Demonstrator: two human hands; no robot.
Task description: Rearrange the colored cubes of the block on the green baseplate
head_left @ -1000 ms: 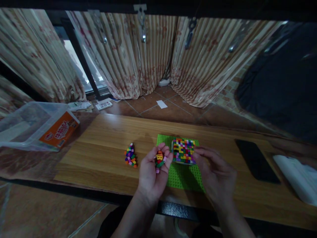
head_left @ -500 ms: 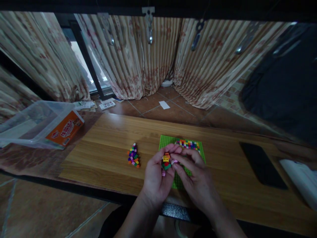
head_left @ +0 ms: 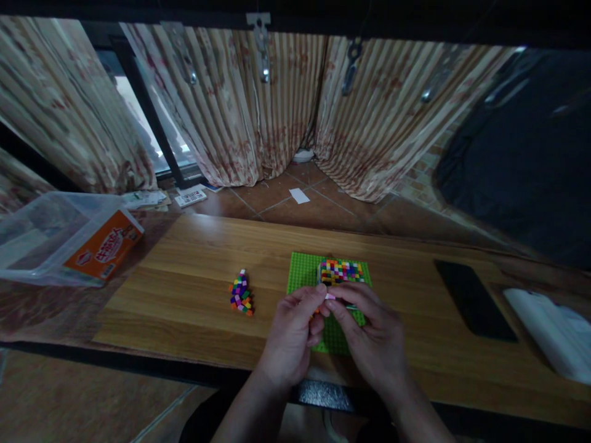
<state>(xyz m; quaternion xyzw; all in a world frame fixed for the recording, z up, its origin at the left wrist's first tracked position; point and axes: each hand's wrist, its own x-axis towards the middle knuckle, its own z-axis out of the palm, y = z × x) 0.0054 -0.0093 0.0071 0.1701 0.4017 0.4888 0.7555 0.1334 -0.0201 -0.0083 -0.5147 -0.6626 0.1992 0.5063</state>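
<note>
My left hand [head_left: 289,335] is curled closed around several small toy bricks, with a bit of orange showing between its fingers. Its thumb and fingertip meet at a pink toy brick [head_left: 329,296], which my right hand [head_left: 376,335] pinches from the other side. Both hands are over the front part of a green studded baseplate [head_left: 302,267]. Just beyond them on the plate stands a block built of many-coloured bricks [head_left: 341,269], its near side partly covered by my fingers. A small pile of loose bricks [head_left: 241,295] lies on the table to the left.
The wooden table [head_left: 184,289] carries a black flat slab [head_left: 475,299] and a white object [head_left: 549,332] at the right. A clear plastic bin [head_left: 50,246] with an orange label stands at the far left. Metal hooks [head_left: 263,55] hang above, before striped curtains [head_left: 286,111].
My left hand has turned from an open, cupped palm showing bricks to closed around them. Both hands now meet at the pink brick. The view has shifted slightly right.
</note>
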